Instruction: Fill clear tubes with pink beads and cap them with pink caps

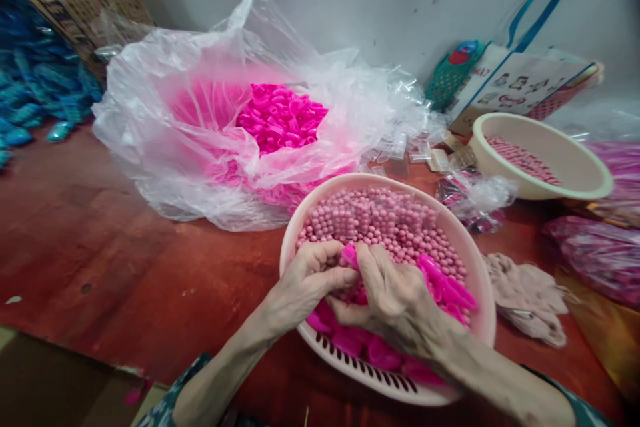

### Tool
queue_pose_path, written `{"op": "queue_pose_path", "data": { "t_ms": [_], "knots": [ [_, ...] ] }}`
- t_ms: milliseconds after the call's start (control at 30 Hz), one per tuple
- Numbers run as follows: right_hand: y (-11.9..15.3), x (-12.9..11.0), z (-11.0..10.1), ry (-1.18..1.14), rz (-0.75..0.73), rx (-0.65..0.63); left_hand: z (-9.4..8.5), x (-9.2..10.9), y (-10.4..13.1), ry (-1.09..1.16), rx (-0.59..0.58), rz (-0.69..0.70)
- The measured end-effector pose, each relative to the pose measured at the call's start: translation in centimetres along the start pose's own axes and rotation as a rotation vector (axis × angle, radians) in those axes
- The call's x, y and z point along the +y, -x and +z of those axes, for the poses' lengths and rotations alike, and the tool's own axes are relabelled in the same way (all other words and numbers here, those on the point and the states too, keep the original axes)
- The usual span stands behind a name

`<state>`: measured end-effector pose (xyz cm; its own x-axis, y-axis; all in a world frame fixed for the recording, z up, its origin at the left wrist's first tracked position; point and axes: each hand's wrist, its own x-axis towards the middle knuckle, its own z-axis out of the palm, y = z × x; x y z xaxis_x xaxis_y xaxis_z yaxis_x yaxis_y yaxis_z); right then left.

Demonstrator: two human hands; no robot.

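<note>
Both hands are over a pale pink plastic basket (487, 320), pinched together around a small hot-pink plastic piece (349, 255). My left hand (315, 273) grips it between thumb and forefinger. My right hand (395, 287) is closed on its other side, and its fingers hide part of the piece. Behind the hands, the basket holds many small pink beads (370, 213), some in clear packs. Larger hot-pink plastic pieces (445, 283) lie at the basket's right and near sides.
A clear plastic bag (145, 107) full of hot-pink pieces (283, 117) stands behind the basket. A cream bowl (575, 147) with pink beads is at the right, near a crumpled cloth (530, 293). Blue packets (40, 80) are piled at the far left of the red table (125, 267).
</note>
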<state>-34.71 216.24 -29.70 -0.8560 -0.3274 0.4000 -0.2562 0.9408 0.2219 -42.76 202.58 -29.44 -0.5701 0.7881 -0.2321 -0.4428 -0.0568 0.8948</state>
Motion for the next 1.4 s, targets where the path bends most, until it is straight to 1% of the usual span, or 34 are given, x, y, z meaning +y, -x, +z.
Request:
{"op": "queue_pose_path", "data": {
  "t_ms": [100, 200, 267, 333, 400, 500, 567, 600, 633, 667, 700, 733, 800, 867, 933, 1000, 1167, 1300, 1367, 1400],
  "knots": [
    [0.2, -0.1, 0.4, -0.064, 0.041, 0.001, -0.1, -0.1, 0.1, -0.006, -0.013, 0.008],
    [0.0, -0.1, 0.0, -0.15, 0.052, -0.004, -0.2, -0.4, 0.1, -0.017, -0.027, 0.024],
    [-0.4, -0.1, -0.3, -0.214, 0.05, -0.028, -0.3, -0.6, 0.0, -0.027, 0.003, 0.039],
    [-0.8, 0.2, -0.6, -0.329, 0.101, -0.054, -0.2, -0.7, -0.1, -0.016, 0.05, 0.052],
    [-1.0, 0.6, -0.8, -0.534, 0.234, -0.073, -0.1, -0.7, -0.2, 0.025, 0.087, 0.059],
    [-0.9, 1.8, -1.2, -1.013, 0.566, -0.101, -0.1, -0.8, -0.2, 0.069, 0.127, 0.101],
    [-0.7, 2.6, -1.6, -1.286, 0.798, -0.064, -0.1, -0.9, -0.2, 0.04, 0.132, 0.119],
    [-0.6, 2.9, -1.7, -1.36, 0.877, -0.03, -0.1, -0.9, -0.2, 0.014, 0.124, 0.118],
    [-0.6, 3.1, -1.9, -1.377, 0.915, 0.003, 0.0, -0.9, -0.1, -0.013, 0.112, 0.111],
    [-0.6, 3.2, -2.1, -1.331, 0.911, 0.027, 0.0, -1.0, -0.1, -0.032, 0.104, 0.105],
    [-0.7, 3.1, -2.2, -1.242, 0.867, 0.041, 0.1, -1.0, 0.0, -0.038, 0.103, 0.106],
    [-0.7, 2.9, -2.2, -1.132, 0.785, 0.043, 0.1, -1.0, 0.0, -0.031, 0.107, 0.113],
    [-0.8, 2.3, -2.2, -0.944, 0.563, -0.039, 0.3, -1.0, 0.2, 0.004, 0.105, 0.122],
    [-0.8, 1.5, -2.0, -0.812, 0.358, -0.133, 0.5, -0.9, 0.4, 0.035, 0.093, 0.138],
    [-0.8, 0.8, -1.7, -0.69, 0.226, -0.164, 0.5, -0.9, 0.6, 0.035, 0.097, 0.156],
    [-0.9, 0.2, -1.3, -0.582, 0.174, -0.138, 0.5, -0.9, 0.8, 0.005, 0.126, 0.169],
    [-1.9, -0.8, -0.2, -0.47, 0.195, -0.089, 0.3, -1.0, 1.3, -0.145, 0.192, 0.182],
    [-1.9, -1.0, 0.6, -0.296, 0.129, -0.129, 0.2, -1.2, 1.3, -0.276, 0.266, 0.237],
    [-1.6, -0.9, 0.7, -0.304, 0.116, -0.121, 0.2, -1.2, 1.1, -0.251, 0.297, 0.248],
    [-1.5, -0.9, 0.6, -0.347, 0.113, -0.106, 0.3, -1.2, 0.9, -0.191, 0.303, 0.251]
  ]
}}
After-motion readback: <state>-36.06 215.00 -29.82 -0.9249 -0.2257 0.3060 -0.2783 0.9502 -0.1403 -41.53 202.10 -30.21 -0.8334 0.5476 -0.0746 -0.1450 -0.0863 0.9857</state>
